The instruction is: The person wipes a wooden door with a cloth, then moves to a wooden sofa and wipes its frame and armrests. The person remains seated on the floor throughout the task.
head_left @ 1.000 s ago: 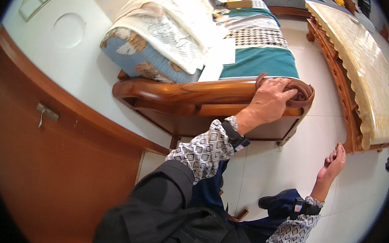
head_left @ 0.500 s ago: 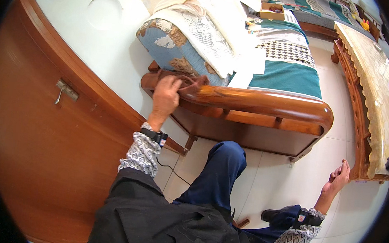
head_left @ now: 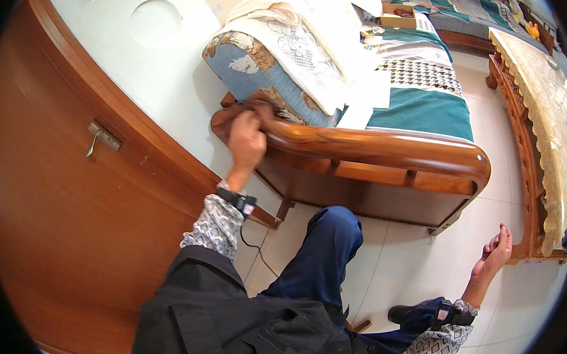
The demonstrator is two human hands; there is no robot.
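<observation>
My left hand (head_left: 246, 143) is closed on a brown cloth (head_left: 260, 104), blurred by motion. It presses the cloth onto the left end of a polished wooden armrest (head_left: 377, 147) of a long seat. Just behind the cloth rises a blue cushion (head_left: 235, 68) with worn, flaking patches. White lace fabric (head_left: 299, 50) drapes over that cushion. Away to the right, my right hand (head_left: 494, 254) hangs in the air near a low table, its fingers curled together with nothing visible in them.
A brown wooden door (head_left: 66, 181) with a metal handle (head_left: 95, 139) stands at left. The low carved table (head_left: 528, 161) under a cream cloth runs along the right. A teal and patterned seat cover (head_left: 426, 111) carries papers and an open box (head_left: 398, 17). Pale tiles (head_left: 382, 263) lie below.
My left hand has moved slightly, and the brown cloth is more bunched under it at the armrest's left end. My right hand stays about where it was.
</observation>
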